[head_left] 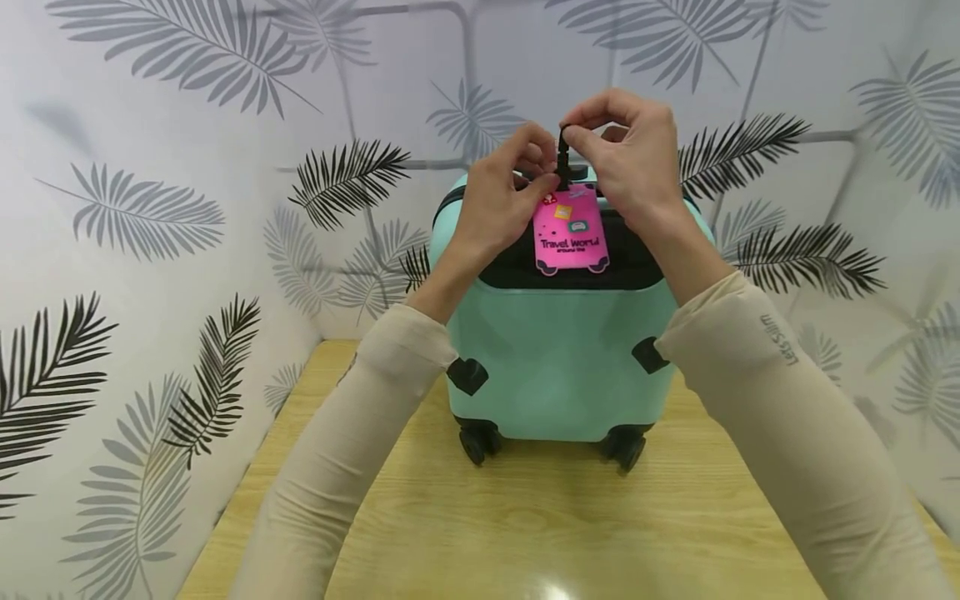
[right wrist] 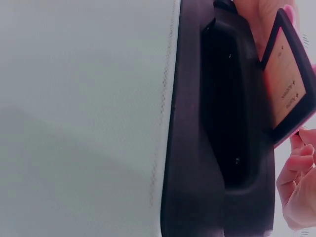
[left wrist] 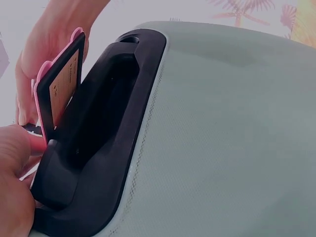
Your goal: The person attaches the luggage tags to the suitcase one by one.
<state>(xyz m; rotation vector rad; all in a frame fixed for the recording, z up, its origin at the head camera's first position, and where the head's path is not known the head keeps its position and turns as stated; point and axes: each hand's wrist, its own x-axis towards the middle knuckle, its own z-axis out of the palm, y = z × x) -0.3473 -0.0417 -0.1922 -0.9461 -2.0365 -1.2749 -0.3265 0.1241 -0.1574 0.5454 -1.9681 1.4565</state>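
Observation:
A pink luggage tag (head_left: 572, 225) printed "Travel World" hangs in front of the black top handle (head_left: 637, 258) of a mint-green suitcase (head_left: 558, 358). Its black strap (head_left: 564, 150) rises from the tag's upper edge. My right hand (head_left: 637, 158) pinches the strap's upper end between thumb and fingers. Beside it, my left hand (head_left: 498, 187) pinches the tag's top by the strap's base. Both wrist views show the tag's reverse, a dark frame around an orange-brown card (left wrist: 63, 89). In the right wrist view this card (right wrist: 285, 79) stands out from the handle recess.
The suitcase stands upright on its black wheels (head_left: 476, 442) on a wood-grain table (head_left: 487, 525). Black corner pieces (head_left: 467, 376) sit on its front. Leaf-patterned white walls (head_left: 247, 192) close in behind and at both sides.

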